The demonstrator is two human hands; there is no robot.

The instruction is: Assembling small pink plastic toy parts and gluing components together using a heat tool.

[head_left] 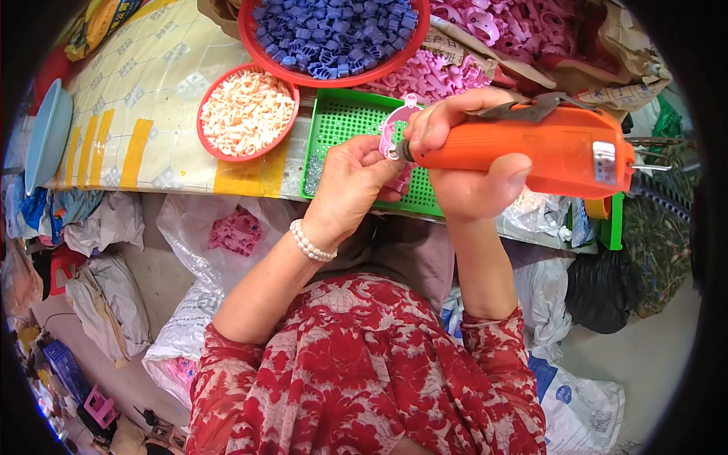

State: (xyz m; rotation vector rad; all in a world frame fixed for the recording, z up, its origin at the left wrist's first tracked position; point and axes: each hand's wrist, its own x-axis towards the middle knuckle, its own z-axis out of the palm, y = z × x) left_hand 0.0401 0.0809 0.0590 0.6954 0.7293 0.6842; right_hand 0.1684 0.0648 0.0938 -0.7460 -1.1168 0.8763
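Left hand (350, 176) and right hand (464, 186) are seen at upper centre of the head view. By the former, a pink plastic piece (389, 127) is pinched; by the latter, an orange power driver (531, 148) is grasped, its tip held at the piece, over a green tray (341, 114).

Beyond the green tray (337, 129) and to its right, we see dark characters on a brown paper sack (446, 47). Right of the tray, a silver label (604, 161) sits on the orange power tool (523, 152), its marks too small for us. Nearer us than the tray, rightward, a white sack (580, 425) bears a blue emblem (563, 393) and a square code (601, 420).
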